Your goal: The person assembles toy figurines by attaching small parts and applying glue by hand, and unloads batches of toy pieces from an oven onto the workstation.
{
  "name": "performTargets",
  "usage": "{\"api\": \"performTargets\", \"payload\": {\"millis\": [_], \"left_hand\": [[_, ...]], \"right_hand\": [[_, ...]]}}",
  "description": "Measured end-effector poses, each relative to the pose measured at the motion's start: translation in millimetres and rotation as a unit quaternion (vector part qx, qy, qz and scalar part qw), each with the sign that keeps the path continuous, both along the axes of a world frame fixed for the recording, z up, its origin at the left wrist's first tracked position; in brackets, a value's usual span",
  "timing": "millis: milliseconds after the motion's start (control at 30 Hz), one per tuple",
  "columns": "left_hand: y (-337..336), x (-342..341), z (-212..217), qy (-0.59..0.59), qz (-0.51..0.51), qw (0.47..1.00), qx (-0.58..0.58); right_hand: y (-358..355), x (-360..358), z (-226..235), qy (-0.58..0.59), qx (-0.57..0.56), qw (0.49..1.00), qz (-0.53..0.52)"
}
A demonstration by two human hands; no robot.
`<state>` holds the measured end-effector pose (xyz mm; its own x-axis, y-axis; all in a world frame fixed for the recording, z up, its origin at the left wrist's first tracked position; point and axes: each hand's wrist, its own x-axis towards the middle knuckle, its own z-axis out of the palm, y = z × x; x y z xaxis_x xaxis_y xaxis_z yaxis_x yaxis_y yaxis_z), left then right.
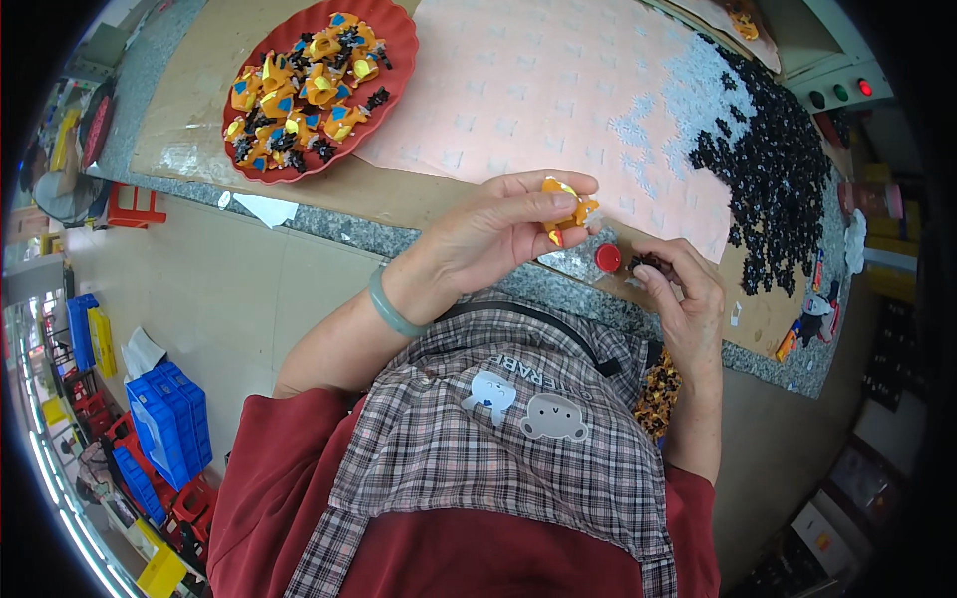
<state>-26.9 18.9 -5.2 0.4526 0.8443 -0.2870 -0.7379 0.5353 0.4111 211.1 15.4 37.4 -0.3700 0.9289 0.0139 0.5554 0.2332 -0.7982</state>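
My left hand (498,224) is closed on a small orange and yellow plastic figure (570,204), pinched between thumb and fingers above the table's near edge. To its right, my right hand (683,284) pinches a small black plastic piece (650,263) between thumb and fingertips; the fingers partly hide it. Between the two hands a round red cap (607,258) sits near the edge. Many black pieces (763,159) lie spread at the right of the table, beside a patch of whitish clear pieces (688,95).
A red scalloped plate (394,75) at the far left holds orange figures and black pieces. Pink sheet (498,90) and cardboard (189,130) cover the grey stone table. A machine with a lit red button (864,88) stands far right. Blue crates (169,419) are on the floor at left.
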Motion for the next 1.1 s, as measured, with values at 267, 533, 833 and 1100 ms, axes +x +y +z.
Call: {"api": "performTargets", "payload": {"millis": [267, 533, 833, 1100], "left_hand": [[-4, -9, -8, -0.035, -0.052, 0.991, 0.122], [-11, -6, -3, 0.118, -0.024, 0.982, 0.143], [-11, -10, -6, 0.025, -0.016, 0.996, 0.088], [-10, -9, -7, 0.048, -0.035, 0.993, 0.097]], "right_hand": [[2, -7, -7, -0.021, 0.086, 0.996, 0.029], [2, -10, -13, -0.038, 0.106, 0.992, 0.065], [2, -8, -10, -0.065, 0.121, 0.987, 0.084], [6, -7, -8, -0.064, 0.123, 0.986, 0.089]]}}
